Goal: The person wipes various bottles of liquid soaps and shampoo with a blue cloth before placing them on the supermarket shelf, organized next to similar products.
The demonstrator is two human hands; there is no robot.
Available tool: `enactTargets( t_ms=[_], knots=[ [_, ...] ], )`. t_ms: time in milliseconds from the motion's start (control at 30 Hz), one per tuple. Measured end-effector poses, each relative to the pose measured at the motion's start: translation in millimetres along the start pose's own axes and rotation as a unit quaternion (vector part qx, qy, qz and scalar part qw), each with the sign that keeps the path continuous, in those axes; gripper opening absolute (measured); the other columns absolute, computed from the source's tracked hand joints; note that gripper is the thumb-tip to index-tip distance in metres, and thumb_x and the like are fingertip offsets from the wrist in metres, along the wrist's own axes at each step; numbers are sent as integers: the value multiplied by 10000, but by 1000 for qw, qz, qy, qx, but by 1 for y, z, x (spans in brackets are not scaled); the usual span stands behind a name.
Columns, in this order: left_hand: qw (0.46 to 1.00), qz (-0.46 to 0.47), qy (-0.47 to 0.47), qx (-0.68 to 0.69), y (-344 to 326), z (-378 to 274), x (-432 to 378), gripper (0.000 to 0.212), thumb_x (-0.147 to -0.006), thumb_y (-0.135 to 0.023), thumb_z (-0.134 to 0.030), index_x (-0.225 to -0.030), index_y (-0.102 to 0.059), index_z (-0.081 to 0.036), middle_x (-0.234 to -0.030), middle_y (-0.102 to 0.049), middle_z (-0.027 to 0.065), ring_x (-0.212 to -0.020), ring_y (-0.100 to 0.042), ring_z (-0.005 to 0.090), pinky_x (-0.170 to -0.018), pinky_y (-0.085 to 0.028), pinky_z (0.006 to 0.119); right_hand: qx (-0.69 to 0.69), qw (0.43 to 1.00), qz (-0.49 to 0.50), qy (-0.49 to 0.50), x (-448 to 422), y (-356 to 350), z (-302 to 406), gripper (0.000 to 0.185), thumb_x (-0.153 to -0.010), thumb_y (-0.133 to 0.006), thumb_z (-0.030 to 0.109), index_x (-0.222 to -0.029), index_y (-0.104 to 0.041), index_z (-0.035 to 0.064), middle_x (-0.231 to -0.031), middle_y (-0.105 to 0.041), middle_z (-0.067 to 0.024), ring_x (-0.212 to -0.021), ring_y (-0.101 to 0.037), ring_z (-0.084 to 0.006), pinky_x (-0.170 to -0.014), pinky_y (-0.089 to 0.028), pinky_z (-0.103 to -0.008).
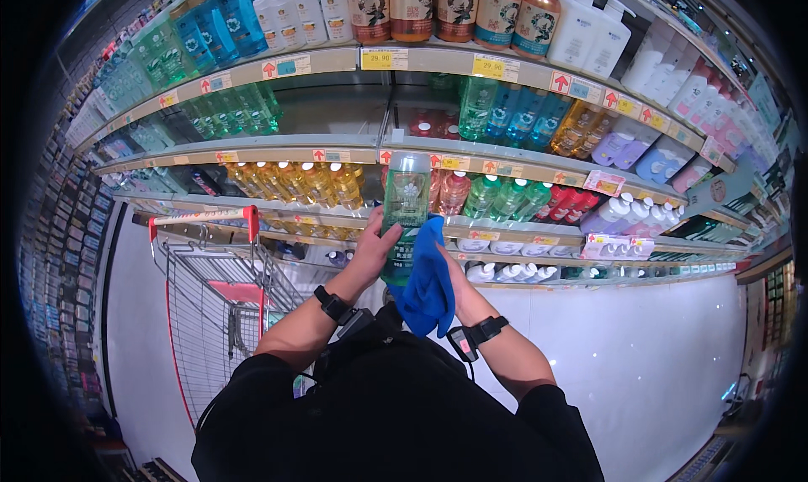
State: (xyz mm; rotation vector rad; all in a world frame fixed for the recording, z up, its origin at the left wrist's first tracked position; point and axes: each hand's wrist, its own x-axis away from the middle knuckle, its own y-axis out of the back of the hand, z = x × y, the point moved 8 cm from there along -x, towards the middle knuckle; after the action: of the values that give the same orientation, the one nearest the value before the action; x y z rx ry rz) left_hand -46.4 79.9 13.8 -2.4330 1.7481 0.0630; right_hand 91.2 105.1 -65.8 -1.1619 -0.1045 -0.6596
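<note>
A clear green shampoo bottle (pixel 406 198) stands upright before my chest, its translucent cap at the top. My left hand (pixel 372 248) grips the bottle's left side, with the thumb across its front. In my right hand (pixel 456 274) is a blue cloth (pixel 426 286), which lies against the bottle's lower right side and hangs below it. The cloth hides most of my right fingers. Both wrists wear black straps with small devices. Behind the bottle runs a shelf of pink bottles (pixel 454 192) and green bottles (pixel 485 196).
A wire shopping cart (pixel 218 274) with a red-ended handle stands at my left. Shelves ahead carry brown pump bottles (pixel 411 9), blue bottles (pixel 524 113) and yellow bottles (pixel 319 185). Price tags line the shelf edge (pixel 435 58). Pale floor (pixel 606 356) spreads to my right.
</note>
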Motion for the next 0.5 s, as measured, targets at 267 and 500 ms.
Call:
enactTargets(
  t_ms=[267,500],
  knots=[
    [972,127,-98,-170,16,-15,-65,638,-785,-847,-151,-1347,-571,-27,-1362,-549,153,-1255,-545,250,-1079,-420,384,5,999,44,22,-44,-21,55,408,-1061,-477,281,-1379,-493,26,-1241,-637,-137,-1063,-664,-247,-917,-570,-370],
    [991,104,63,56,49,9,-202,492,-851,-746,37,-1284,-513,25,-1185,-668,98,-1059,-652,165,-952,-523,315,88,982,-117,116,-83,-11,120,412,-987,-615,172,-1346,-491,13,-1137,-663,-141,-942,-692,-267,-812,-597,-398]
  ],
)
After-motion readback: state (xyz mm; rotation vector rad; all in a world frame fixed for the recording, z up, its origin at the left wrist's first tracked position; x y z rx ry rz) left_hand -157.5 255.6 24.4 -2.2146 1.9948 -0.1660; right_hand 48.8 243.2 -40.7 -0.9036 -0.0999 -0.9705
